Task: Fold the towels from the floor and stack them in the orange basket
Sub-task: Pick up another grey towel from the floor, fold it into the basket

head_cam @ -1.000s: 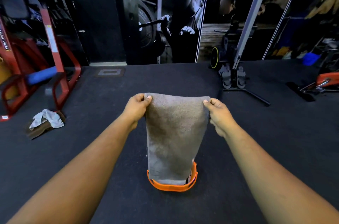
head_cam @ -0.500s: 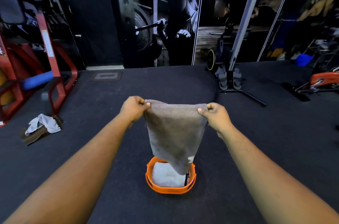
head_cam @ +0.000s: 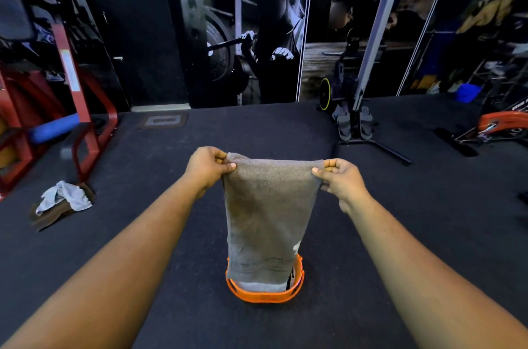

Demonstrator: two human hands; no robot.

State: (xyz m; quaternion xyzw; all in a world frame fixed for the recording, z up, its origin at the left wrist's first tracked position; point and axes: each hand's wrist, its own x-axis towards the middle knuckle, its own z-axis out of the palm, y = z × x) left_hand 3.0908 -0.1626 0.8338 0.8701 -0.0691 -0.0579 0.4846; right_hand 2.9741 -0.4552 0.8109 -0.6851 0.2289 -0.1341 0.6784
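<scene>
Head view, left to right. Far left on the black gym floor (head_cam: 143, 234) we had a crumpled pile, a white towel (head_cam: 67, 197) lying on a brown towel (head_cam: 54, 215), beside the red rack frame (head_cam: 85, 120); by our read, that was the stock not yet folded. Our left hand (head_cam: 207, 168) pinched the top left corner of the grey towel (head_cam: 267, 214), thumb on the near face, fingers curled behind. Our right hand (head_cam: 341, 181) clamped the opposite top corner the same way. We held the top edge stretched level between both hands, likely so the cloth hung flat and square for the next fold. It hung over the orange basket (head_cam: 264, 295), lower hem hiding most of the opening; whether the hem touched the rim, we couldn't tell. A pale folded towel (head_cam: 261, 287) sat inside, so stacking had begun. Rowing machine (head_cam: 354, 117) stood well right, clear of us.
</scene>
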